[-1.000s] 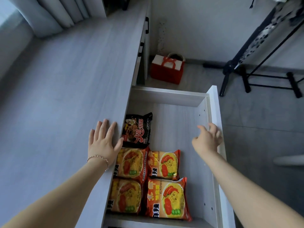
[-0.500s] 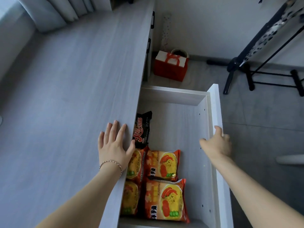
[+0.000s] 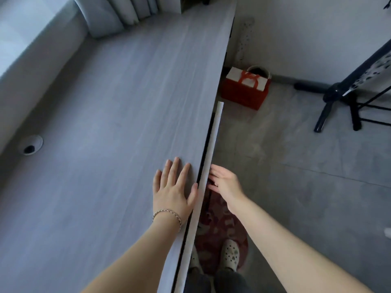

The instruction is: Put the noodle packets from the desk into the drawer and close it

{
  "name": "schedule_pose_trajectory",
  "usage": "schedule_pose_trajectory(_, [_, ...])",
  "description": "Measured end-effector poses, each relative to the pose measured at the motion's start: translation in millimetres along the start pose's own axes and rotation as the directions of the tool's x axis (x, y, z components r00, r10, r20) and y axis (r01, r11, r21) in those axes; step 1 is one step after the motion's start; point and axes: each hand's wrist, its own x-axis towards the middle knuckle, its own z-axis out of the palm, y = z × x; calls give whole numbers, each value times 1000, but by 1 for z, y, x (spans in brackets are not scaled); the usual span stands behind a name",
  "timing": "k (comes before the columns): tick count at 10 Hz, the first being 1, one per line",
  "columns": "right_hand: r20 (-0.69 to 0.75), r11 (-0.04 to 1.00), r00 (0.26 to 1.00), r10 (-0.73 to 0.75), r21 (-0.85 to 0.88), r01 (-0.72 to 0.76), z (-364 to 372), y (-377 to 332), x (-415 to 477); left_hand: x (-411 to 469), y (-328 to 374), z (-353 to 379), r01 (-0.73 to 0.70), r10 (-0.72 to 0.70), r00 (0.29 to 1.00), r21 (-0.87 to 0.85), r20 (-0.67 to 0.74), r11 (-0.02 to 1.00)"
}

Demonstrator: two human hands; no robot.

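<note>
The drawer [image 3: 212, 144] is pushed in under the grey desk [image 3: 110, 127]; only its white front edge shows as a narrow strip along the desk's right side. The noodle packets are hidden inside. My left hand [image 3: 174, 187] lies flat on the desk top beside that edge, fingers spread, a thin bracelet on the wrist. My right hand [image 3: 225, 181] is against the outer face of the drawer front, fingers extended, holding nothing.
A red and white gift bag [image 3: 246, 88] stands on the floor by the wall. A black stand [image 3: 342, 98] with legs occupies the right. My feet in light clogs [image 3: 230, 253] stand on a reddish mat. A cable hole [image 3: 30, 143] sits in the desk at left.
The drawer slid from wide open to nearly flush with the desk, hiding the packets. My right hand moved left with the drawer front. My left hand stayed flat on the desk.
</note>
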Motion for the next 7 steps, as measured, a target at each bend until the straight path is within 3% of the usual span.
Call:
schedule_pose_trajectory(1, [102, 999, 994, 34, 26, -37, 20, -4, 6, 1, -2, 3, -4, 4, 1000, 39, 2, 999])
schedule_pose_trajectory(3, [130, 990, 987, 93, -117, -78, 25, -5, 17, 1, -3, 0, -16, 14, 999, 67, 38, 998])
schedule_pose_trajectory(4, [138, 920, 984, 117, -387, -56, 15, -6, 18, 2, 1, -5, -14, 6, 993, 71, 115, 997])
schedule_pose_trajectory(5, [148, 756, 984, 102, -654, 20, -1, -5, 17, 5, 4, -14, -16, -24, 967, 153, 253, 988])
schedule_pose_trajectory(7, [190, 438, 981, 31, -885, 157, -32, -53, -14, 32, 32, -71, 56, -115, 859, 132, 498, 990])
